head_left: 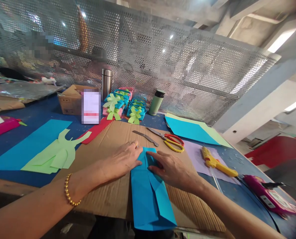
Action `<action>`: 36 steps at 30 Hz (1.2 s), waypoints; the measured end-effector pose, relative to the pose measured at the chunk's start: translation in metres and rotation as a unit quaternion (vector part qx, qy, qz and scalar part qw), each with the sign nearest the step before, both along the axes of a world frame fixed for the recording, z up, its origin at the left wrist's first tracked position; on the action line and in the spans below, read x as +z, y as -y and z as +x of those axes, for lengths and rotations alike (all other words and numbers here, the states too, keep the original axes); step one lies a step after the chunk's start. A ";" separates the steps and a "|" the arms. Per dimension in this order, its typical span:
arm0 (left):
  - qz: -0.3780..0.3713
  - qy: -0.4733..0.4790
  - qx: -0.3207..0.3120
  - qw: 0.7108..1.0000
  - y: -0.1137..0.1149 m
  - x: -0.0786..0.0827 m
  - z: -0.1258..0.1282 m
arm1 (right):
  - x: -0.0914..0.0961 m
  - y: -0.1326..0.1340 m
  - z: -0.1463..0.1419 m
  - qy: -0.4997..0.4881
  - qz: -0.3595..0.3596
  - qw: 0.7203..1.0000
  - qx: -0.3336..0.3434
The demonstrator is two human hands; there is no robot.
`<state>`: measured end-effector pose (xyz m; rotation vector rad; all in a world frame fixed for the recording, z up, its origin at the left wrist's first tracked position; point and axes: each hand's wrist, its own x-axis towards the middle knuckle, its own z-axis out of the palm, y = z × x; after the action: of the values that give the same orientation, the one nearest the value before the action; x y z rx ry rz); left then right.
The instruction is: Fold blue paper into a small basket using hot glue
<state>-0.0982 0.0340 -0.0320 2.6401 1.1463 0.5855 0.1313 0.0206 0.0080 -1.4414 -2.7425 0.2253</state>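
Note:
A folded sheet of blue paper [144,199] lies lengthwise before me, its two long sides turned in to a seam that gapes towards the near end. At its far left edge my left hand [128,156] holds it, fingers curled and thumb along the side. My right hand [171,169] grips the right flap near the far end, index finger and thumb pressed on the paper. Beneath is a brown cardboard sheet [108,186]. Just beyond the hands lie a grey metal blade [145,137] and scissors [174,142] with red and yellow handles.
Right: a yellow glue gun [212,161] on purple paper, a magenta device [269,194], stacked blue sheets [192,129]. Left: green paper cutouts [60,149], a blue strip [38,139]. Behind: paper baskets [136,111], a green tumbler [156,103], a steel flask [106,83], a cardboard box [70,101], a perforated screen [148,56].

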 end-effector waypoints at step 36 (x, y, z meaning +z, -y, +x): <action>-0.001 -0.081 0.042 0.996 -0.005 0.020 0.020 | 0.000 0.008 0.006 0.072 0.084 0.994 0.017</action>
<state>-0.0784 0.0388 -0.0115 2.6899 1.3074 0.3893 0.1371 0.0121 0.0084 -1.4199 -2.8181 -0.1101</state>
